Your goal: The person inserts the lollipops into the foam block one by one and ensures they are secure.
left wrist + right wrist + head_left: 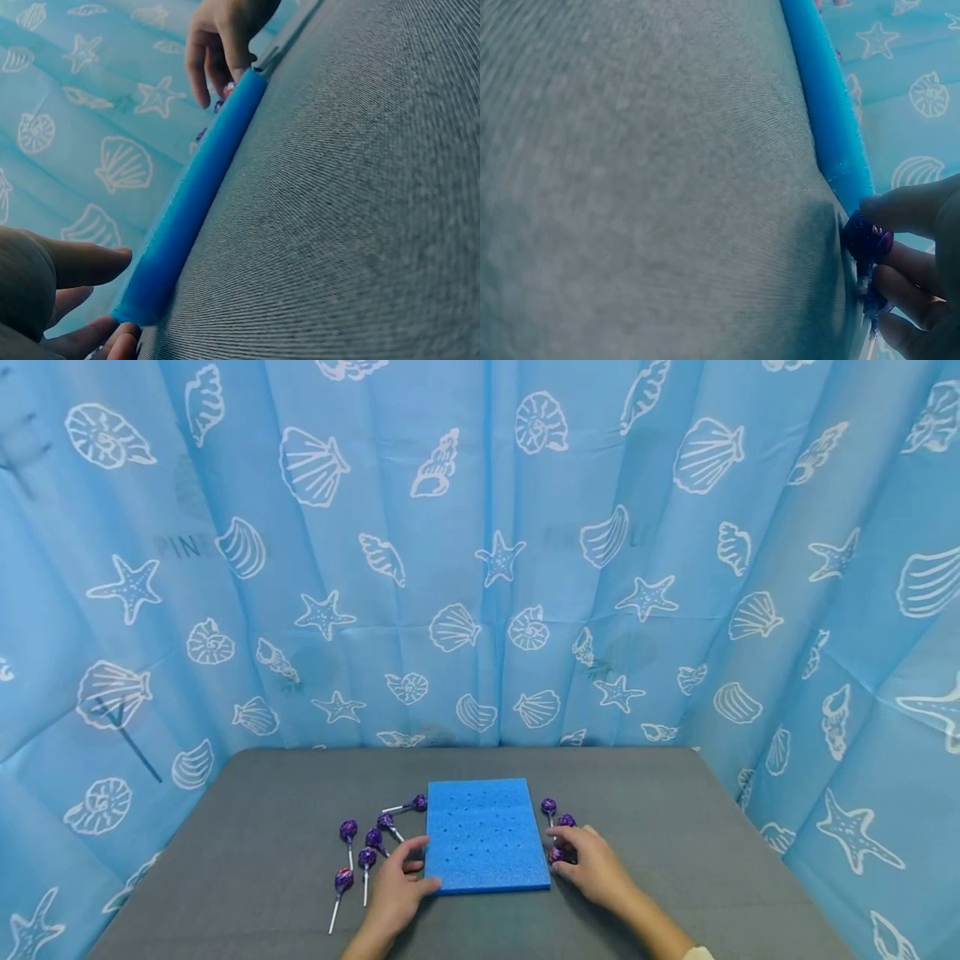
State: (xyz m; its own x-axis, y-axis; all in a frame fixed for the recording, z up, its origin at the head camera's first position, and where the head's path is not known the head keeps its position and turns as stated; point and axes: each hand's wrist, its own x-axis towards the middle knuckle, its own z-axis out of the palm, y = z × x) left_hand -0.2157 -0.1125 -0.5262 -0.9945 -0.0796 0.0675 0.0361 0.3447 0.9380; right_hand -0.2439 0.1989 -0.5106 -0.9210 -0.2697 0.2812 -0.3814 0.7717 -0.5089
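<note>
Flat blue foam block [486, 835], dotted with holes, on grey woven tabletop [675, 827]; left hand [396, 889] relaxed against it, right hand [592, 862] pinching a purple-wrapped lollipop [556, 854].

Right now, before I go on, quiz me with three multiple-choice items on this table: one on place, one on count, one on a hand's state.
1. Where does the blue foam board lie?
A. between the two hands
B. left of both hands
C. against the curtain

2. How many purple lollipops lie left of the board?
A. two
B. six
C. ten

3. What is the right hand doing?
A. resting flat on the board
B. pinching a lollipop
C. hanging off the table

Answers:
1 A: the left hand touches the board's near left corner, and the right hand is at its right edge.
2 B: six purple heads show there in the head view.
3 B: the right wrist view shows fingers closed round a purple lollipop.
</note>
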